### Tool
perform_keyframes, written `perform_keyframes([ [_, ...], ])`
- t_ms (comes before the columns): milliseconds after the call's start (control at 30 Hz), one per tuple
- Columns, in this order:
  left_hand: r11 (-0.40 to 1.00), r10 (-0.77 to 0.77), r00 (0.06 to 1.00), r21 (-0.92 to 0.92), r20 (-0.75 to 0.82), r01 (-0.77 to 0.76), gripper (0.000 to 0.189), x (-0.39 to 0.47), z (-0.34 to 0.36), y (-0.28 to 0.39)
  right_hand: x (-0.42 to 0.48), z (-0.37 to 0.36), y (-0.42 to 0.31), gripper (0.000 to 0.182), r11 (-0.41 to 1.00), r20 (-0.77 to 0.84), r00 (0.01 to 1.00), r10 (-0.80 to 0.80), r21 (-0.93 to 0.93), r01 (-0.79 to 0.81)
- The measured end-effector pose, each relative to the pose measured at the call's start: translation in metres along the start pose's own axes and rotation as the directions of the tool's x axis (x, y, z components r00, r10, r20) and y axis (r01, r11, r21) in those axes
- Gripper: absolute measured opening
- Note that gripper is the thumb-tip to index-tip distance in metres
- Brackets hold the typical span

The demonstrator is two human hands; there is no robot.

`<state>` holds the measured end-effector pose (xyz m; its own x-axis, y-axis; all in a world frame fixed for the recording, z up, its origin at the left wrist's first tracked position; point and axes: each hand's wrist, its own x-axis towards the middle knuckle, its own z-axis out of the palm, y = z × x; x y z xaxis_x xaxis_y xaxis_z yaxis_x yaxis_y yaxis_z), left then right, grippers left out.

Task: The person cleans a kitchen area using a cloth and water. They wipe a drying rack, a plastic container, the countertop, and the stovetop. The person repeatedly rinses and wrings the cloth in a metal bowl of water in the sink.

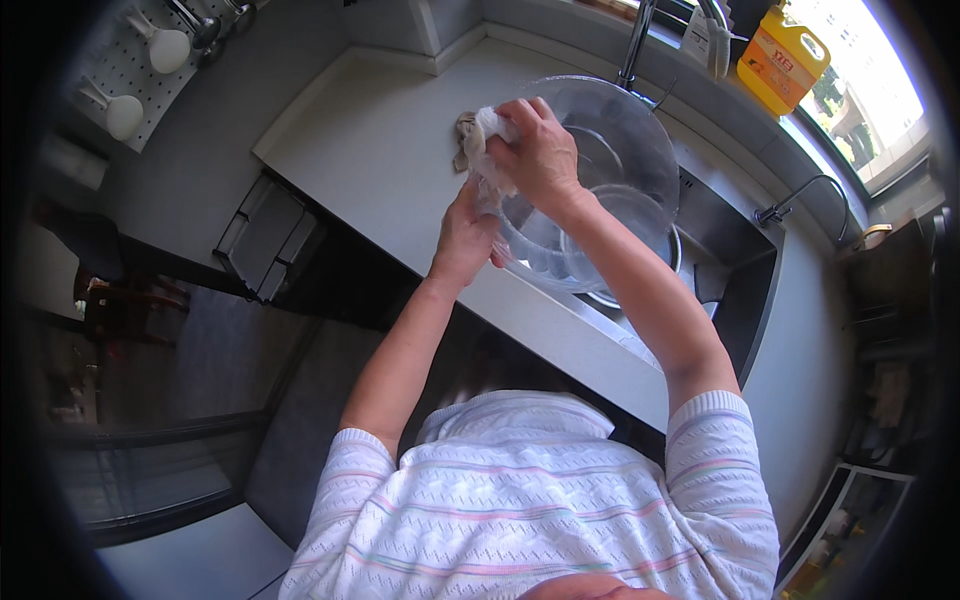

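Observation:
My left hand (466, 234) grips the near-left rim of a large clear bowl (626, 127), which is tilted over the edge of a sink (739, 225). In my right hand (541, 154) is a bunched white cloth (491, 135), held against the bowl's left rim just above my left hand. A greyish-brown rag (463, 142) lies on the counter beside the cloth, partly hidden by it. Through the clear bowl a round vessel in the sink is visible; its metal rim (677, 251) shows at the bowl's right side.
A tall faucet (637, 45) rises behind the bowl, and a thin curved tap (806, 195) stands right of the sink. A yellow detergent jug (781, 64) is on the window ledge. White ladles (166, 51) hang on a pegboard at upper left. The pale counter (360, 127) extends left.

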<state>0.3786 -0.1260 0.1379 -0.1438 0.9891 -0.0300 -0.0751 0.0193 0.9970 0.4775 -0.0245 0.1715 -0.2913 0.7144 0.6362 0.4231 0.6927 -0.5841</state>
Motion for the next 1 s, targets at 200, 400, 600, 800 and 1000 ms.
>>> perform_keyframes([
  [200,0.988,0.07,0.992,0.146,-0.101,-0.054,0.065,-0.012,0.006,0.005,0.046,-0.029,0.056,0.024,0.912,-0.284,0.956,0.075,-0.369,-0.181],
  [400,0.954,0.12,0.985,0.288,-0.121,-0.081,0.065,-0.019,0.01,0.004,0.027,-0.048,0.073,0.024,0.918,-0.177,0.972,0.156,-0.337,-0.209],
  [600,0.975,0.126,0.98,0.202,-0.152,-0.094,0.063,-0.016,0.01,0.003,0.029,-0.036,0.041,0.023,0.942,-0.054,0.996,0.075,-0.322,-0.089],
  [800,0.975,0.189,0.959,0.153,-0.211,-0.158,0.065,-0.017,-0.004,0.008,0.014,-0.078,0.131,0.036,0.846,-0.045,0.892,0.45,-0.299,-0.442],
  [1000,0.97,0.232,0.926,0.14,-0.297,-0.198,0.065,-0.014,-0.035,0.002,-0.072,-0.048,0.135,0.024,0.716,0.17,0.75,0.639,0.222,-0.661],
])
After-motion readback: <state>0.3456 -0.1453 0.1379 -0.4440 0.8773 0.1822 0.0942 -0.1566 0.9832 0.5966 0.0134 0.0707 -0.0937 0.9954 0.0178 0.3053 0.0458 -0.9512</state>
